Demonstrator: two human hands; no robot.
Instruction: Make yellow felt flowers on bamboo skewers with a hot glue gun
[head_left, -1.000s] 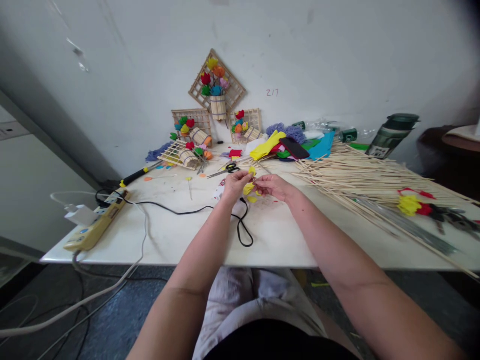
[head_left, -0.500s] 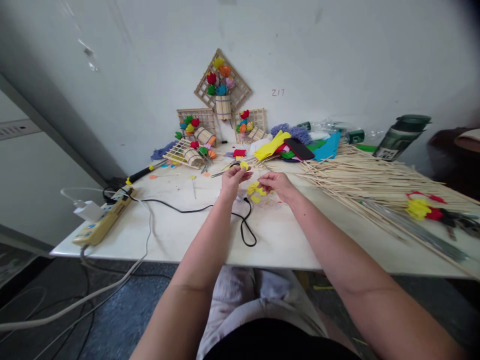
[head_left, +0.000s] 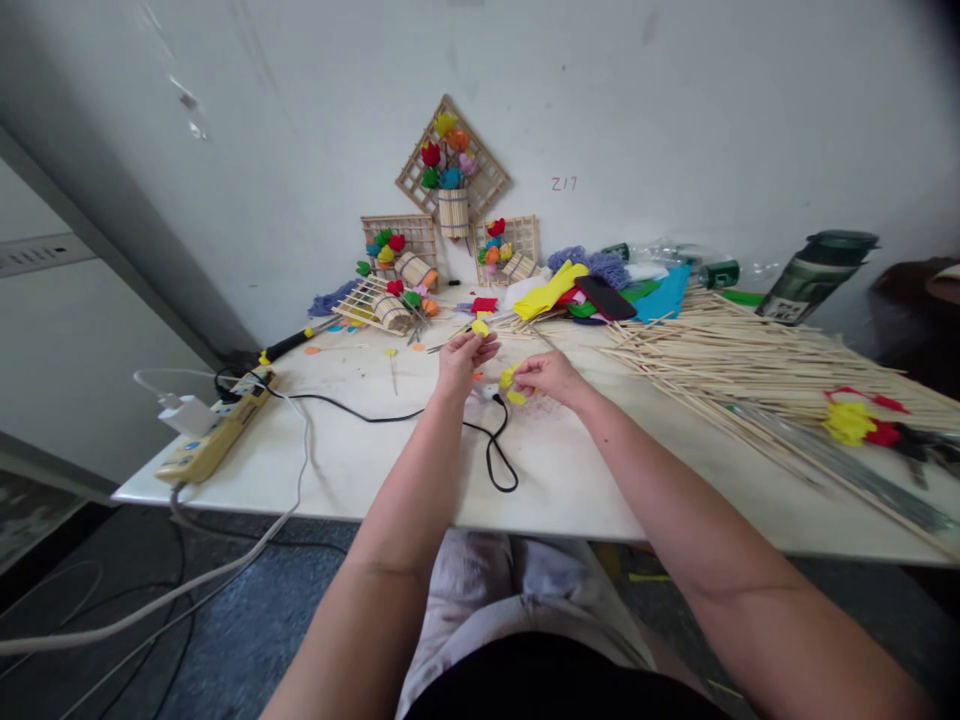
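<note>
My left hand (head_left: 463,360) is closed in a pinch on a small round yellow cutout (head_left: 480,327), held up above the table. To its right, my right hand (head_left: 551,376) has its fingertips pressed together on yellow cutouts (head_left: 509,376); how many it grips is unclear. Another yellow cutout (head_left: 517,398) lies just below those fingertips. Between the hands, partly covered, is a small white device (head_left: 491,392) with an orange-red part and a black cord (head_left: 491,450). Scissors lie behind my left hand, mostly hidden.
Bamboo sticks (head_left: 742,350) spread over the right side, near a dark green bottle (head_left: 819,275). Lattice frames with cloth flowers (head_left: 454,165) stand at the wall. A phone (head_left: 604,298) rests on coloured fabric. On the left are a power strip (head_left: 210,440) and loose cables.
My right hand has shifted slightly left and down among the yellow cutouts, whose pile looks smaller or more gathered. My left hand still holds its cutout. The view has turned slightly left.
</note>
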